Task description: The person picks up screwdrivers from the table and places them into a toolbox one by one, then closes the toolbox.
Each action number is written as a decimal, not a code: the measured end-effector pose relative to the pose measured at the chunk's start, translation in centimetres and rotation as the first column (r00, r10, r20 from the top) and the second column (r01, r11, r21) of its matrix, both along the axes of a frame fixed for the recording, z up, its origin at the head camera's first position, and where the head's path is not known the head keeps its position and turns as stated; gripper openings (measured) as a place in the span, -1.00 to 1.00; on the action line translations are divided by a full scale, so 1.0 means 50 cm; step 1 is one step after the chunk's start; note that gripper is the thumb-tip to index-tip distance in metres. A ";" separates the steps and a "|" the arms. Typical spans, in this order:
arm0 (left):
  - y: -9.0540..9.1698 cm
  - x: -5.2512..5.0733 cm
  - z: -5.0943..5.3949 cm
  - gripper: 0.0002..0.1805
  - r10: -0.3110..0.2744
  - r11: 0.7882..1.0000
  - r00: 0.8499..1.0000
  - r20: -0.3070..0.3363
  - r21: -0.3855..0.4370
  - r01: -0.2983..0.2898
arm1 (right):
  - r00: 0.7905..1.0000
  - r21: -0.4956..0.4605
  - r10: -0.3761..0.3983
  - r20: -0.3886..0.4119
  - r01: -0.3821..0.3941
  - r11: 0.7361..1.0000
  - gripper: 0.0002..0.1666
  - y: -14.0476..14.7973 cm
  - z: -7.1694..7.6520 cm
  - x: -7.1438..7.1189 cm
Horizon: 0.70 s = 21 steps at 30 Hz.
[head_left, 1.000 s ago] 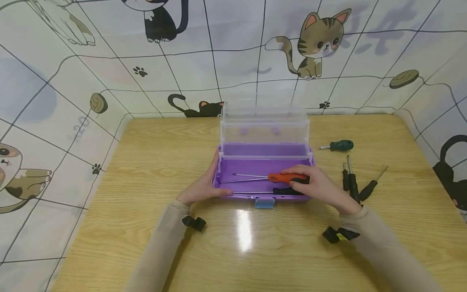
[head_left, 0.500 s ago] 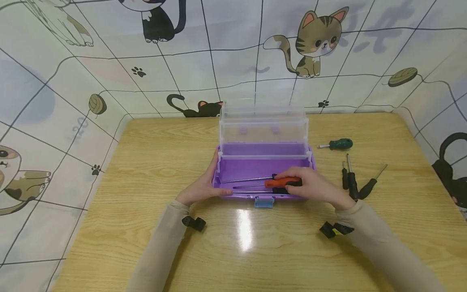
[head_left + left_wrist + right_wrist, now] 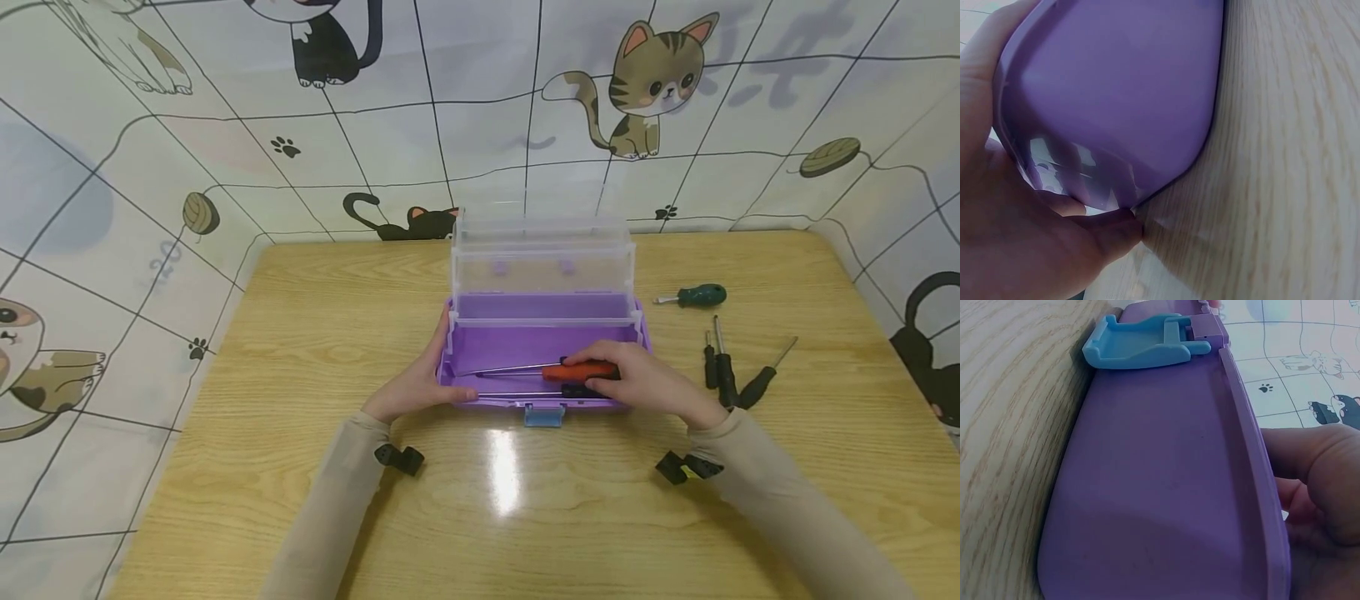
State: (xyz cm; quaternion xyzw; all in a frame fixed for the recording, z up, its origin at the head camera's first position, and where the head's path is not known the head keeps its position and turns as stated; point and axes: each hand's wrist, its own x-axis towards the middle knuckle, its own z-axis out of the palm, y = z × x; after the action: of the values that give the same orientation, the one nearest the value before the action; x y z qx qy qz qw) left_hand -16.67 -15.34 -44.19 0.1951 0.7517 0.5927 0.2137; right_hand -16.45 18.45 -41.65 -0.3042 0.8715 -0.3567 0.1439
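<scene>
Seemingly part-way along at a purple plastic box (image 3: pixel 491 343) with its clear lid (image 3: pixel 536 281) raised.
Inside, the right hand (image 3: pixel 643 379) curls round an orange-handled screwdriver (image 3: pixel 573 372) near a long black-handled screwdriver (image 3: pixel 576 391); the left hand (image 3: pixel 408 387) grips the box's left end. One short green-handled screwdriver (image 3: pixel 701 295) and three smaller black-handled screwdrivers (image 3: pixel 726 379) on the wooden tabletop (image 3: pixel 322 325) appear left to do.

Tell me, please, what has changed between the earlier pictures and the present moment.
The right hand, still gripping the red screwdriver, has shifted slightly to the person's left; the screwdriver's tip has swung toward the front of the purple box. Nothing was visibly released or newly taken. The left hand still holds the box's left end; the green screwdriver stayed outside.
</scene>
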 end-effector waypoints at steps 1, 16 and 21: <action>-0.001 -0.002 -0.008 0.43 0.002 1.000 1.000 -0.006 -0.004 -0.002 | 1.000 -0.010 -0.003 -0.006 0.003 1.000 -0.63 0.000 0.000 -0.001; -0.008 -0.006 -0.031 0.43 0.006 1.000 1.000 -0.027 -0.016 -0.006 | 0.996 -0.150 -0.055 0.077 0.066 0.986 -0.73 0.008 0.003 0.007; -0.009 -0.005 -0.032 0.43 0.007 1.000 1.000 -0.017 -0.018 -0.007 | 0.996 -0.204 -0.067 0.052 0.077 0.976 -0.74 0.019 0.011 0.015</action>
State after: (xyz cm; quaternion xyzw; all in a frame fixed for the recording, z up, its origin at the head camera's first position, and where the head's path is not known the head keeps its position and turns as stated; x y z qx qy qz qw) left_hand -16.93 -15.80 -45.76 0.1956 0.7595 0.5849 0.2070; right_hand -15.68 19.38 -41.13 -0.2777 0.8368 -0.4568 0.1179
